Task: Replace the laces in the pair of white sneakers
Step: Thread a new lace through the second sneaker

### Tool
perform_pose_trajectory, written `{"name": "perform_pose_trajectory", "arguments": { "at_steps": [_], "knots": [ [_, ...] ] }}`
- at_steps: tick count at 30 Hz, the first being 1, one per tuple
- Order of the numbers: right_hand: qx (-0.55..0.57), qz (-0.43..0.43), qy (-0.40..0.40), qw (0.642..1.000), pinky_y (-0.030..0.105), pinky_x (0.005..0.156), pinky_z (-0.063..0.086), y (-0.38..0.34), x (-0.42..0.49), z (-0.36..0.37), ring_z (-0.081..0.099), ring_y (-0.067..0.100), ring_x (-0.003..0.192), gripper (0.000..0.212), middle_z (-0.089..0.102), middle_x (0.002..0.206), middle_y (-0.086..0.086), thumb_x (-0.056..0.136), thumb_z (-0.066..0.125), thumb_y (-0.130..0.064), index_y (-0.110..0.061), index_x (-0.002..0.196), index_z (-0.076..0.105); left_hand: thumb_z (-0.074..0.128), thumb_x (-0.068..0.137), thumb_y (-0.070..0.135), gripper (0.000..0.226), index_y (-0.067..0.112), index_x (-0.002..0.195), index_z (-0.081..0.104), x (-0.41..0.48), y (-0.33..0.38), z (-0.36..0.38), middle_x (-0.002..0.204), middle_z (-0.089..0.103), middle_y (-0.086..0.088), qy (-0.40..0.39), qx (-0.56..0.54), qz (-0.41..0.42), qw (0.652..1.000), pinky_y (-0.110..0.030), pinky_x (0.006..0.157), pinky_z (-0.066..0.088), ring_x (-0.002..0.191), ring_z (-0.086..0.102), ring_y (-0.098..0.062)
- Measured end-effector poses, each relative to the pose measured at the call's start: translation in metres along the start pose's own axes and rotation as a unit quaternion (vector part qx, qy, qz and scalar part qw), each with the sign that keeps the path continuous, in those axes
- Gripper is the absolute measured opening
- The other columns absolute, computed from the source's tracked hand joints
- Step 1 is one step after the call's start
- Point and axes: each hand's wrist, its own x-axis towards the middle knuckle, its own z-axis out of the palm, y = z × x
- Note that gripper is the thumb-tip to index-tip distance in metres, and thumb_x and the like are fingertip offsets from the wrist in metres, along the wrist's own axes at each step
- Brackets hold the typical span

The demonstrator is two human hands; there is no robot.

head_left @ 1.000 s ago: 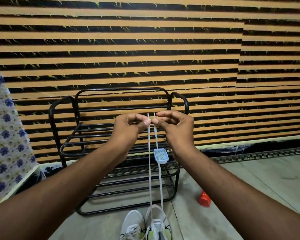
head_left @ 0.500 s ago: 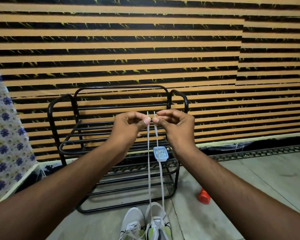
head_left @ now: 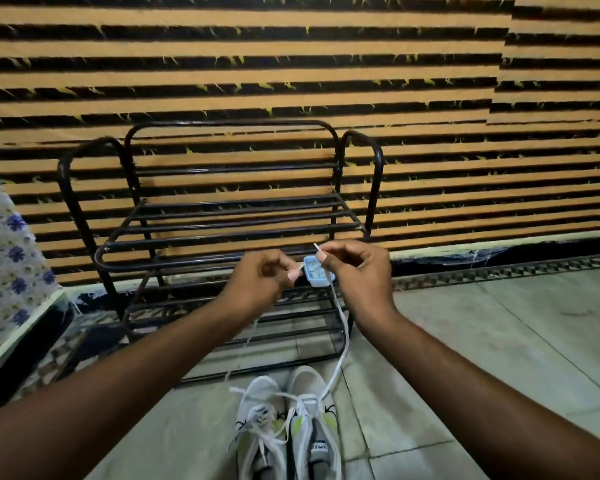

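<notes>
Grip of the right hand [head_left: 361, 278] pinches a flat white shoelace [head_left: 342, 341] by its tip above a pale-blue square charm [head_left: 314, 276]; the left hand [head_left: 257, 282] pinches its other strand. Grey tiled floor [head_left: 499, 341] spreads at four o'clock.

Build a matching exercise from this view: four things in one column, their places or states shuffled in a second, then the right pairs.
Things
1. white sneakers
2. black metal rack
3. white lace
4. flowered cloth

Places or states
A. at the left edge of the view
B. held up by the left hand and the right hand, running down to the sneakers
C. standing against the striped wall
D. side by side on the floor

Pairs: 1-D, 2-C, 3-B, 4-A
</notes>
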Motion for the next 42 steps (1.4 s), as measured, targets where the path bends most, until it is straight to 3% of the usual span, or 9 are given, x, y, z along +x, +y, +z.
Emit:
{"name": "perform_pose_trajectory", "arguments": {
  "at_steps": [7, 12, 19, 22, 27, 31, 34, 37, 42],
  "knots": [
    [-0.021, 0.051, -0.045, 0.997, 0.022, 0.077, 0.057, 0.084, -0.028, 0.004, 0.072, 0.007, 0.081, 0.01, 0.077, 0.082, -0.003, 0.083, 0.076, -0.003, -0.011, 0.087, 0.08, 0.074, 0.089, 0.007, 0.02, 0.02, 0.073, 0.072, 0.0, -0.122, 0.027, 0.058, 0.066, 0.013, -0.04, 0.142, -0.051, 0.988, -0.029, 0.063, 0.051, 0.055, 0.057, 0.002],
    [-0.039, 0.074, -0.088, 0.993, 0.029, 0.073, 0.057, 0.14, -0.047, 0.007, 0.07, 0.014, 0.074, 0.022, 0.075, 0.079, -0.001, 0.084, 0.073, 0.004, -0.017, 0.083, 0.077, 0.071, 0.082, 0.005, 0.025, 0.026, 0.068, 0.069, -0.006, -0.188, 0.042, 0.067, 0.07, 0.019, -0.065, 0.235, -0.055, 0.968, -0.015, 0.061, 0.046, 0.063, 0.064, 0.002],
    [-0.074, 0.104, -0.12, 0.985, 0.044, 0.074, 0.06, 0.198, -0.075, 0.006, 0.07, 0.026, 0.072, 0.011, 0.075, 0.083, 0.005, 0.083, 0.075, 0.0, -0.009, 0.089, 0.079, 0.064, 0.079, -0.002, 0.024, 0.021, 0.074, 0.07, -0.018, -0.229, 0.063, 0.073, 0.073, 0.007, -0.1, 0.275, -0.09, 0.952, -0.035, 0.078, 0.057, 0.075, 0.069, -0.006],
    [-0.111, 0.102, -0.142, 0.978, 0.031, 0.071, 0.055, 0.211, -0.085, 0.001, 0.067, 0.011, 0.068, 0.01, 0.075, 0.083, 0.001, 0.081, 0.077, -0.001, -0.009, 0.086, 0.08, 0.065, 0.075, 0.001, 0.019, 0.017, 0.084, 0.071, -0.029, -0.222, 0.068, 0.09, 0.069, 0.0, -0.118, 0.304, -0.039, 0.945, -0.034, 0.081, 0.055, 0.087, 0.067, -0.021],
    [-0.162, 0.101, -0.178, 0.965, 0.021, 0.074, 0.052, 0.223, -0.099, -0.008, 0.069, 0.006, 0.074, 0.011, 0.076, 0.08, -0.003, 0.08, 0.077, -0.003, -0.013, 0.083, 0.081, 0.058, 0.066, 0.014, 0.028, 0.017, 0.092, 0.068, -0.061, -0.198, 0.075, 0.086, 0.056, 0.006, -0.212, 0.29, 0.054, 0.932, -0.005, 0.075, 0.033, 0.083, 0.056, -0.012],
    [-0.177, 0.117, -0.203, 0.956, 0.011, 0.073, 0.048, 0.229, -0.108, -0.01, 0.069, 0.001, 0.075, 0.016, 0.076, 0.076, -0.005, 0.077, 0.075, 0.0, -0.015, 0.08, 0.081, 0.062, 0.07, 0.017, 0.018, 0.015, 0.088, 0.065, -0.069, -0.196, 0.079, 0.083, 0.049, 0.008, -0.249, 0.311, 0.093, 0.912, -0.007, 0.072, 0.034, 0.08, 0.05, -0.008],
    [-0.196, 0.1, -0.241, 0.945, 0.007, 0.073, 0.045, 0.232, -0.114, -0.007, 0.067, -0.002, 0.076, 0.022, 0.076, 0.076, -0.003, 0.074, 0.072, 0.003, -0.016, 0.077, 0.081, 0.066, 0.07, 0.028, 0.017, 0.013, 0.068, 0.058, -0.065, -0.197, 0.08, 0.073, 0.056, -0.001, -0.241, 0.332, 0.064, 0.91, -0.022, 0.066, 0.038, 0.072, 0.051, -0.01],
    [-0.201, 0.095, -0.243, 0.944, -0.001, 0.072, 0.04, 0.234, -0.119, -0.003, 0.059, -0.019, 0.071, 0.022, 0.076, 0.075, -0.001, 0.072, 0.068, 0.004, -0.015, 0.076, 0.08, 0.076, 0.068, 0.052, 0.042, 0.016, 0.063, 0.055, -0.062, -0.202, 0.081, 0.072, 0.057, 0.001, -0.228, 0.335, -0.014, 0.914, -0.015, 0.059, 0.032, 0.072, 0.051, -0.007],
    [-0.215, 0.086, -0.24, 0.943, -0.003, 0.069, 0.037, 0.239, -0.121, 0.002, 0.058, -0.019, 0.071, 0.024, 0.073, 0.071, -0.004, 0.072, 0.065, 0.007, -0.011, 0.076, 0.08, 0.072, 0.067, 0.053, 0.048, 0.011, 0.057, 0.049, -0.065, -0.208, 0.091, 0.054, 0.053, 0.003, -0.214, 0.326, -0.09, 0.916, -0.015, 0.055, 0.035, 0.062, 0.053, -0.004]
  ]
}}
